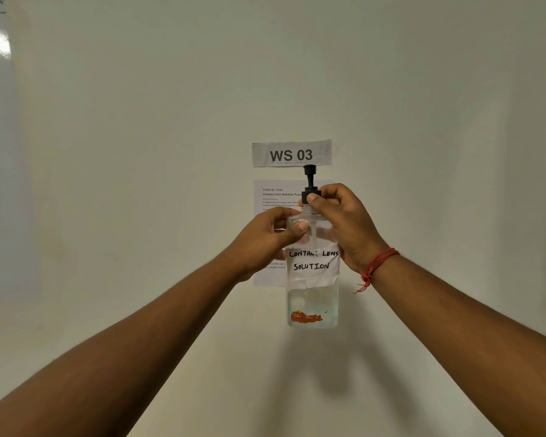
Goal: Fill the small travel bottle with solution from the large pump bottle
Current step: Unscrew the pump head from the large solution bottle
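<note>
1. Both hands were on the large pump bottle [312, 298] in the head view, and the bottle stood upright in the middle of the picture, in front of a pale wall [139, 152].
2. The left hand [265, 241] was grasping the shoulder of the bottle from the left side, with the thumb pressed against the clear plastic.
3. The right hand [347, 225] was clenched around the black collar of the pump [309, 181], thumb in front and the other fingers behind it. The pump head stood above the fingers, not pressed by them.
4. A white label [314, 263] with handwritten words "CONTACT LENS SOLUTION" was on the bottle, below the hands. Under the label the bottle was clear, with liquid inside, and an orange mark [305, 316] showed near the bottom.
5. A red thread bracelet [377, 268] was around the right wrist.
6. Behind the bottle a printed sheet [275, 197] was fixed on the wall, partly hidden by the hands, and above it a sign [291, 154] read "WS 03".
7. The small travel bottle was not visible in this view.
</note>
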